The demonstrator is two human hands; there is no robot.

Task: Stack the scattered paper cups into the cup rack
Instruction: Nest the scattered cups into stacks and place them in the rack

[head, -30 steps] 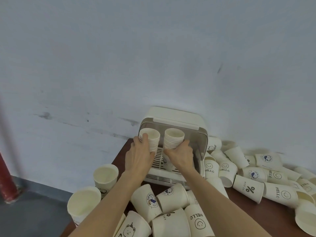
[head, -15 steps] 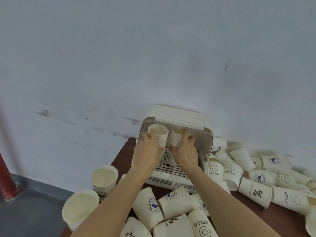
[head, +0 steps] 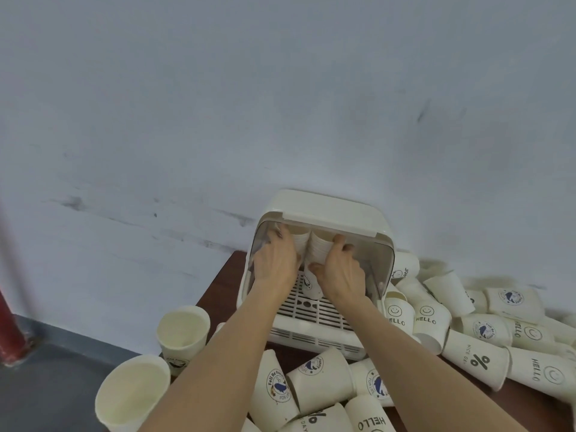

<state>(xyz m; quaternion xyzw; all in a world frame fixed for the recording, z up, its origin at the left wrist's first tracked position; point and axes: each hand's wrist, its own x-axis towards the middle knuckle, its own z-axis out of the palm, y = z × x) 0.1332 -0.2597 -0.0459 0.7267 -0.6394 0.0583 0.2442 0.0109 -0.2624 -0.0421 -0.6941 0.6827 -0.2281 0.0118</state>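
A cream cup rack [head: 324, 213] with a raised lid and slatted floor stands against the wall. Both my hands reach inside it. My left hand [head: 276, 261] grips a stack of nested paper cups [head: 300, 243] on the left. My right hand [head: 341, 269] grips a second stack of cups [head: 321, 247] beside it. The two stacks stand close together under the lid, their tops partly hidden by it. Several loose printed cups [head: 314, 381] lie on the brown table [head: 224, 282] in front of the rack.
A heap of several cups [head: 473, 360] lies to the right of the rack. Two upright cups [head: 182, 332] stand at the table's left edge, beyond which the grey floor [head: 46, 394] drops away. A red post [head: 9, 332] stands at far left. The wall is right behind the rack.
Both hands have carried their cup stacks from the rack's front opening deeper inside, under the lid, and the stacks have come closer together.
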